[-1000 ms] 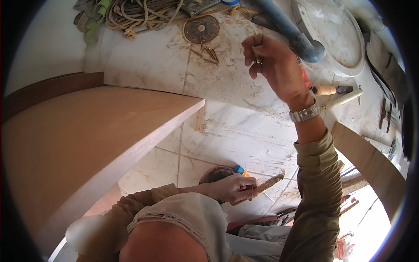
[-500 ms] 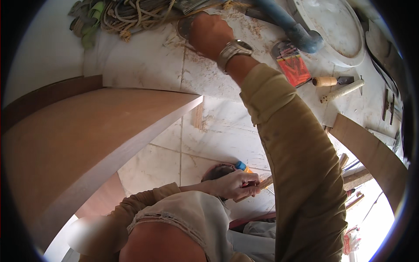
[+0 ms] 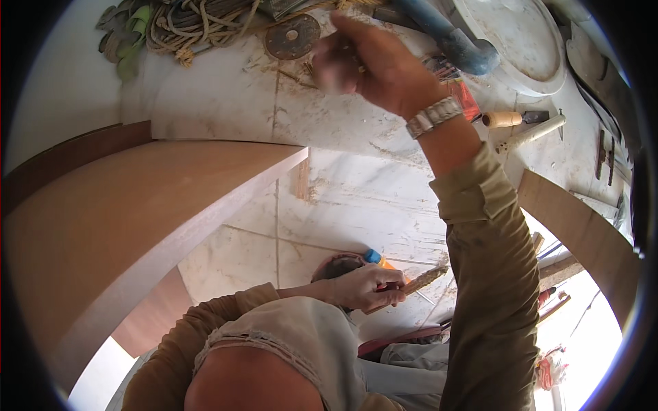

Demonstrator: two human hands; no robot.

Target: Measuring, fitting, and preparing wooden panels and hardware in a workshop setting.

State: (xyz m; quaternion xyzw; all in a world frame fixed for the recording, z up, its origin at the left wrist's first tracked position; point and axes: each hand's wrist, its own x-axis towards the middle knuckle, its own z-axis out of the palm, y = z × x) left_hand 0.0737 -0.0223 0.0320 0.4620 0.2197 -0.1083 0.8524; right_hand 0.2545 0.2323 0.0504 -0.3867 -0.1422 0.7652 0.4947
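My left hand [image 3: 370, 288] is closed on a narrow wooden stick [image 3: 425, 281] with a rough, crusted end. Beside it are an orange bottle with a blue cap [image 3: 373, 257] and a dark round object [image 3: 340, 264], partly hidden. My right hand [image 3: 373, 72] is raised near the top, fingers curled and blurred at the tips, with small bits between them that I cannot make out. It is just right of a rusty round metal disc [image 3: 292, 38] and small loose pieces like screws [image 3: 291, 77]. A red packet [image 3: 463, 96] is partly behind that hand.
A curved brown panel [image 3: 123, 219] fills the left side; a wooden strip [image 3: 576, 246] curves at the right. Ropes [image 3: 192, 27], a grey pipe [image 3: 445, 34], a white ring [image 3: 510, 48], a wooden-handled chisel [image 3: 504, 120] and a pale tube [image 3: 531, 133] lie on the tiles.
My right hand reached left and up over the disc and small pieces, then came back down and right, uncovering the disc. My left hand stays on the stick.
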